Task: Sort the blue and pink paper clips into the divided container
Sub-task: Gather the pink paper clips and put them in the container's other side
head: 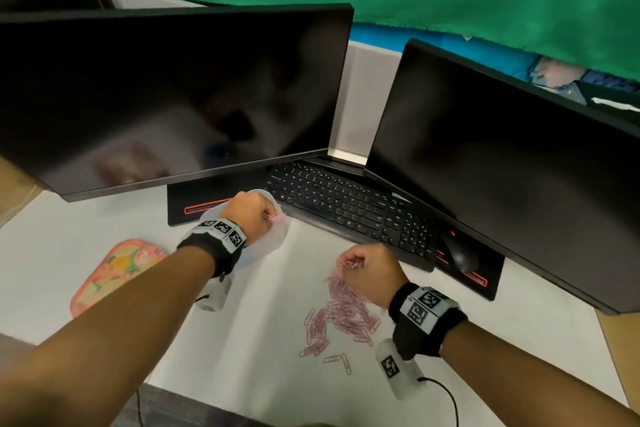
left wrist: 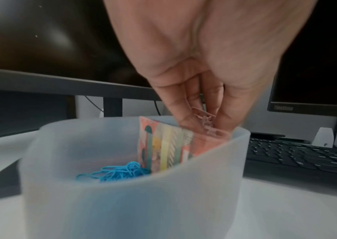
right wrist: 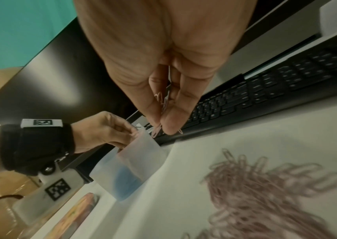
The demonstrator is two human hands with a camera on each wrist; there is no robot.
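A translucent round container [left wrist: 122, 202] stands in front of the left monitor, split by a patterned card divider [left wrist: 163, 145]. Blue paper clips [left wrist: 114, 172] lie in its left half. My left hand [head: 258, 215] is over the container's right half and pinches a few pink clips [left wrist: 206, 122] at the rim. A heap of pink paper clips [head: 343, 308] lies on the white desk. Just above that heap my right hand [head: 356, 262] pinches a small bunch of pink clips [right wrist: 161, 103]. The container [right wrist: 134, 163] also shows in the right wrist view.
Two dark monitors [head: 173, 97] stand behind, with a black keyboard [head: 349, 208] and mouse [head: 460, 255] close to the right of the container. A pink patterned lid [head: 114, 274] lies on the desk to the left.
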